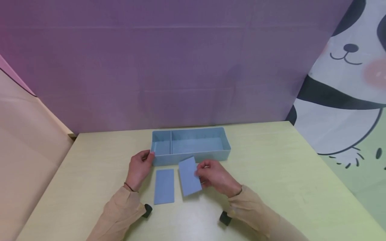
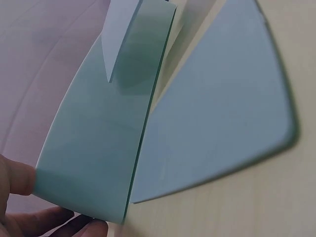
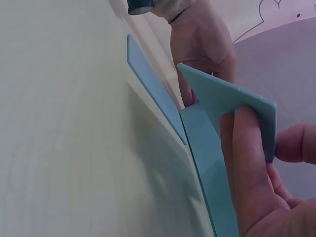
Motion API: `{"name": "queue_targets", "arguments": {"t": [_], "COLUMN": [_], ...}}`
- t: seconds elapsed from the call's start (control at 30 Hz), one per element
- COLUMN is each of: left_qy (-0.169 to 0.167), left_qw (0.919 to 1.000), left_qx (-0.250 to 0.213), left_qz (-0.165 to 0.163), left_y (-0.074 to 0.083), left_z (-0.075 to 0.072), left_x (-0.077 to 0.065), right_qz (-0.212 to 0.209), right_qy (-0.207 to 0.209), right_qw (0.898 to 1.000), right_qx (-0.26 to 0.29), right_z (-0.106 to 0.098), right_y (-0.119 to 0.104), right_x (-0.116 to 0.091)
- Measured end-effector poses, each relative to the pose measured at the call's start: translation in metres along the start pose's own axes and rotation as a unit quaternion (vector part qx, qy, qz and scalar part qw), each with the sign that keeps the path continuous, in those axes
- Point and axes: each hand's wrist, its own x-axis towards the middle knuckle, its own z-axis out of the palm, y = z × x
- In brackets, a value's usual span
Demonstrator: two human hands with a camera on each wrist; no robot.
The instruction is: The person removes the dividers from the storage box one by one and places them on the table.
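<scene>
A shallow blue-grey box point(image 1: 211, 156) stands on the table, split by a divider point(image 1: 171, 142) into a small left compartment and a long right one. My left hand point(image 1: 139, 170) grips its front left corner, thumb at the rim; the left wrist view shows fingers around the end of the box. Between thumb and fingers, my right hand point(image 1: 219, 178) pinches a thin blue rectangular panel point(image 1: 188, 177) by its right edge, tilted and raised in front of the box. A similar panel point(image 1: 164, 186) lies flat on the table, left of the held one.
The pale wooden table point(image 1: 265, 157) reaches back to a purple cloth backdrop point(image 1: 187, 67). At the right hangs a panda-print cloth point(image 1: 340, 127). Dark wrist devices point(image 1: 225, 218) stick out from both sleeves, low over the table.
</scene>
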Motion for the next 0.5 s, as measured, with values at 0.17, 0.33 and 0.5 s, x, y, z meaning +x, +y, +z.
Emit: {"name": "queue_targets", "arguments": {"t": [0.17,0.33,0.5], "left_qy": [-0.004,-0.004,-0.001], "left_qw": [1.0,1.0,1.0], "left_qx": [0.002,0.006,0.006], "left_qz": [-0.001,-0.002,0.001], "left_y": [0.0,0.0,0.0], "left_z": [0.0,0.0,0.0], "left_x": [0.0,0.0,0.0], "right_qz": [0.006,0.01,0.019], "right_qy": [-0.006,-0.002,0.003], "right_qw": [1.0,1.0,1.0], "right_qx": [0.005,0.007,0.003], "right_z": [0.003,0.004,0.003], "right_y": [0.001,0.005,0.01], "right_x": [-0.001,0.0,0.001]}}
